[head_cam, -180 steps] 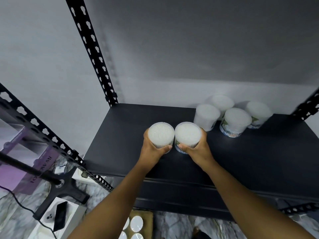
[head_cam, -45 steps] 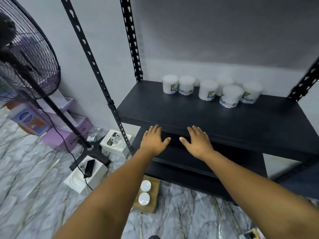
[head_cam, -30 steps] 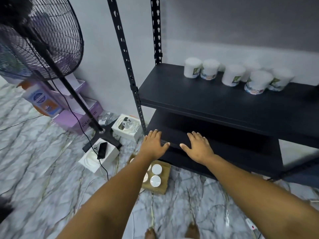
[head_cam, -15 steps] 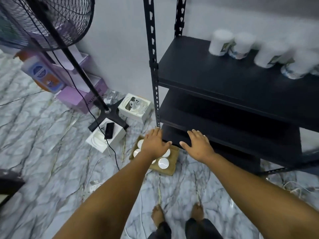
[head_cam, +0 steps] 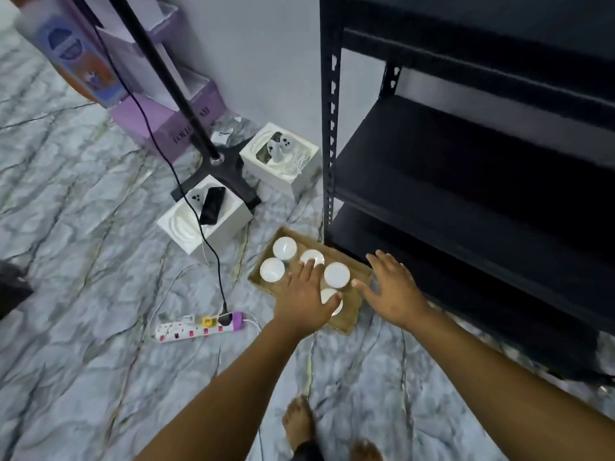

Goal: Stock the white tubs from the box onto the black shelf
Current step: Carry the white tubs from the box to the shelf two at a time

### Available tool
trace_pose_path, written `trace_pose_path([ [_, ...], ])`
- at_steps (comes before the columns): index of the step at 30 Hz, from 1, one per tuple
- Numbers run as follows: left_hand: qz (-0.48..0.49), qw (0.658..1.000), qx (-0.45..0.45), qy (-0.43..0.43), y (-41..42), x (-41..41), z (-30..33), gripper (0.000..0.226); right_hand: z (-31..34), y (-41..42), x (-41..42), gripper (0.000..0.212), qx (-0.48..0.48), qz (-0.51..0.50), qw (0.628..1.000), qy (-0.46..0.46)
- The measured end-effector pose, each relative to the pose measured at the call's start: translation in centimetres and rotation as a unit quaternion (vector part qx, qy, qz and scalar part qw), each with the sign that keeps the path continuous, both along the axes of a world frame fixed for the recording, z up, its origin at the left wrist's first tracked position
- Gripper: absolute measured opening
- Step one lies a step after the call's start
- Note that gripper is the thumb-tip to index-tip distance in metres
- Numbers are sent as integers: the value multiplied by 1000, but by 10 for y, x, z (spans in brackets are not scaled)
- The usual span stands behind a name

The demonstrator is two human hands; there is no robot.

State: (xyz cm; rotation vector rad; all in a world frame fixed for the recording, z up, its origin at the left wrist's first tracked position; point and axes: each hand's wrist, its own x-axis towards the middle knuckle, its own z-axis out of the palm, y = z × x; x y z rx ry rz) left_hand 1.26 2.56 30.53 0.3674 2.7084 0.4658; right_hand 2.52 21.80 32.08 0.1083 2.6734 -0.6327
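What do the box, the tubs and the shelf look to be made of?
Box: brown cardboard, matt, by its dull tan walls. Tubs: probably plastic, smooth white tops. Shelf: likely painted metal, matt black, with punched slots in its upright.

Under the left hand [head_cam: 304, 299] sit 5 white tubs [head_cam: 284, 248] in a tan cardboard box [head_cam: 349, 319], on grey marble floor [head_cam: 83, 277] veined dark. Right of the right hand [head_cam: 394, 287] stands the black shelf [head_cam: 466, 181]. Left of both hands lies a white power strip [head_cam: 194, 329] with pink switches, beyond it a purple box [head_cam: 159, 124].
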Motion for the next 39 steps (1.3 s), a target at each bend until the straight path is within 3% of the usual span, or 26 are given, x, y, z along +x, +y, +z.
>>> trace_pose_path([
  [11, 22, 1000, 3, -21, 4, -19, -264, 79, -261, 9, -40, 75, 0, 26, 999, 30],
  [16, 14, 999, 31, 2, -6, -22, -336, 75, -342, 11, -53, 85, -90, 1, 995, 30],
  [23, -9, 998, 60, -34, -13, -28, -400, 92, -417, 16, -71, 92, -124, -9, 992, 5],
  [26, -46, 998, 35, -6, -10, -31, -419, 100, -438, 19, -81, 98, -116, 0, 993, 1],
  [29, -85, 996, -14, 39, -9, -33, -426, 106, -443, 17, -92, 105, -108, 19, 994, 4],
  [35, -95, 993, -66, 22, -2, -41, -437, 111, -456, 16, -108, 118, -101, 46, 994, -6],
  [39, -95, 993, -57, 50, -1, -44, -441, 103, -460, 14, -111, 116, -97, 39, 995, 2],
])
